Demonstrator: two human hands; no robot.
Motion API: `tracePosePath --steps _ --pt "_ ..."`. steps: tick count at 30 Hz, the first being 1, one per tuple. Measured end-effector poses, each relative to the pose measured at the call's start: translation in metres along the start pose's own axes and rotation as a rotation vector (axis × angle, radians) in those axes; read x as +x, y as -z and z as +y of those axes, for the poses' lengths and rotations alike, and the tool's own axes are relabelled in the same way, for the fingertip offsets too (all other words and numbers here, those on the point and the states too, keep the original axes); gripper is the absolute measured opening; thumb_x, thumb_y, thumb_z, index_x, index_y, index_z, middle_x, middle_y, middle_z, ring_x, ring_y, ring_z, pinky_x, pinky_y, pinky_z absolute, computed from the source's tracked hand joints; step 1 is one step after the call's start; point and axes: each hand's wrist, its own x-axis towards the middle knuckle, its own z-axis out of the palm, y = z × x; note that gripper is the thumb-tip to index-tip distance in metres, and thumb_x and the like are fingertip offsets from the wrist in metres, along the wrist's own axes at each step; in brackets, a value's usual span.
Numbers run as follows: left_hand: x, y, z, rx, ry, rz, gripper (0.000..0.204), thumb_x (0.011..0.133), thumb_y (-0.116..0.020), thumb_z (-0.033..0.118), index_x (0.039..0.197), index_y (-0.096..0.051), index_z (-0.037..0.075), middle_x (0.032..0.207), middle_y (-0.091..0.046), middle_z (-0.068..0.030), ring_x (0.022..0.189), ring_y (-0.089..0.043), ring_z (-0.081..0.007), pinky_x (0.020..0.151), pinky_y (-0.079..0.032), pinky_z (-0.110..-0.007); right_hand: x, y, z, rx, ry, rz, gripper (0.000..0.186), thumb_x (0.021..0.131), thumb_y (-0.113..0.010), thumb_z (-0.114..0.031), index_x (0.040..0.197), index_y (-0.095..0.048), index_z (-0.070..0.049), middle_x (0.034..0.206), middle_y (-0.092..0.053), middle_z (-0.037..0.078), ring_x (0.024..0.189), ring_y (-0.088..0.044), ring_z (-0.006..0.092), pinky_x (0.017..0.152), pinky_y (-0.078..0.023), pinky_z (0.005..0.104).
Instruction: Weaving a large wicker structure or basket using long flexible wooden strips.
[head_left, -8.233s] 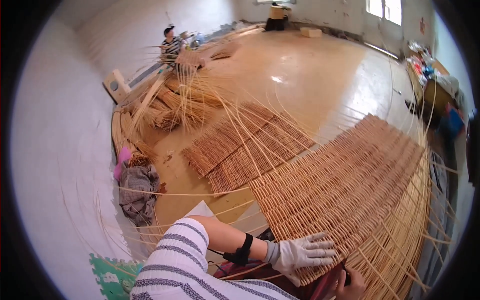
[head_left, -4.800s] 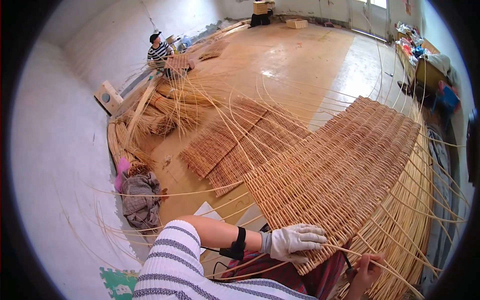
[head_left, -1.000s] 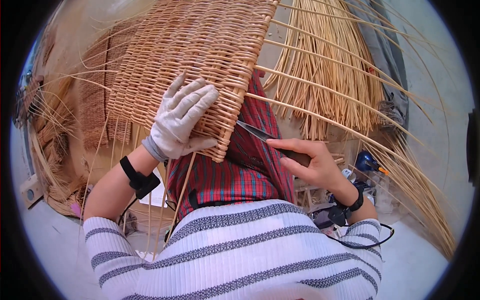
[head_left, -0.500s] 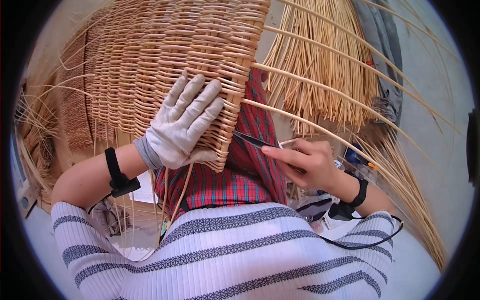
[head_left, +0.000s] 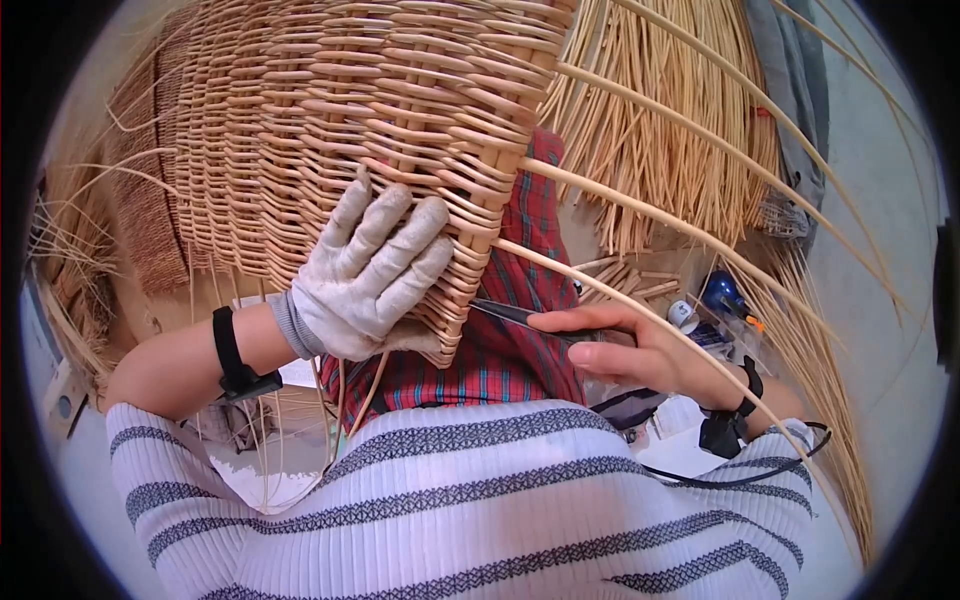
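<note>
My gloved left hand (head_left: 370, 280) lies with outstretched fingers on the lower corner of a woven wicker panel (head_left: 330, 90), its thumb along the bottom edge. Below the panel's right edge, my bare right hand (head_left: 630, 350) grips a dark, pointed metal tool (head_left: 505, 311), whose tip reaches the border beside a protruding pale rod (head_left: 640, 210); its handle is mostly hidden by my fingers. Red tartan cloth (head_left: 530, 370) covers my lap under the panel.
A large bundle of loose pale rods (head_left: 670, 120) lies at upper right beside grey fabric (head_left: 790, 70). Darker woven panels (head_left: 140, 200) lie at left. A blue bottle (head_left: 725, 292) and short offcuts (head_left: 625, 280) are at right. Long rods stick out from both sides of the panel.
The view has turned from the room down onto my lap. Over the last second, the panel corner, left hand and tool have shifted lower in the picture; my grips look much the same.
</note>
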Motion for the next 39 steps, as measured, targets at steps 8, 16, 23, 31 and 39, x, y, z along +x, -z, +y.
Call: tracePosePath --steps 8,16,23,31,39 --pt "-0.002 -0.001 0.0 0.05 0.002 -0.032 0.104 0.07 -0.076 0.07 0.149 -0.062 0.004 0.162 -0.052 -0.0192 0.16 -0.033 -0.0416 0.133 -0.015 -0.065 0.023 -0.001 0.02 -0.361 0.48 0.087 0.042 0.099 -0.073 -0.018 0.141 -0.074 -0.015 0.071 -0.06 0.002 0.06 -0.052 0.0097 0.057 -0.045 0.0301" --pt "0.006 0.011 0.006 0.048 0.004 -0.035 0.102 0.076 -0.077 0.067 0.152 -0.058 0.0 0.165 -0.047 -0.0232 0.158 -0.036 -0.0429 0.133 -0.018 -0.065 0.025 -0.023 0.014 -0.857 0.715 0.313 0.055 0.086 -0.077 -0.004 0.139 -0.076 -0.018 0.067 -0.063 0.012 0.057 -0.061 0.0231 0.055 -0.049 0.0353" --pt "0.014 0.014 0.009 -0.166 0.056 -0.083 0.103 0.082 -0.077 0.071 0.154 -0.053 0.001 0.163 -0.047 -0.0262 0.155 -0.038 -0.0491 0.131 -0.021 -0.066 0.027 -0.019 0.039 -1.07 0.762 0.483 0.059 0.088 -0.074 -0.01 0.142 -0.072 -0.034 0.073 -0.063 0.01 0.06 -0.063 0.0266 0.054 -0.049 0.0422" --pt "0.014 -0.003 0.013 0.001 -0.076 0.251 0.089 0.09 -0.076 0.053 0.159 -0.051 0.004 0.159 -0.053 -0.0197 0.148 -0.051 -0.0396 0.127 -0.035 -0.057 0.031 -0.013 0.047 -1.417 0.925 0.729 0.082 0.089 -0.068 -0.008 0.16 -0.053 -0.045 0.067 -0.054 0.011 0.059 -0.063 0.0292 0.056 -0.053 0.0444" --pt "0.021 0.015 0.029 -0.05 -0.105 -0.164 0.108 0.09 -0.07 0.067 0.17 -0.03 0.005 0.172 -0.03 -0.0264 0.161 -0.029 -0.0429 0.132 -0.01 -0.067 0.039 0.004 0.066 -1.325 0.896 0.852 0.066 0.096 -0.071 -0.019 0.16 -0.055 -0.027 0.085 -0.068 0.015 0.069 -0.069 0.0332 0.061 -0.057 0.0458"
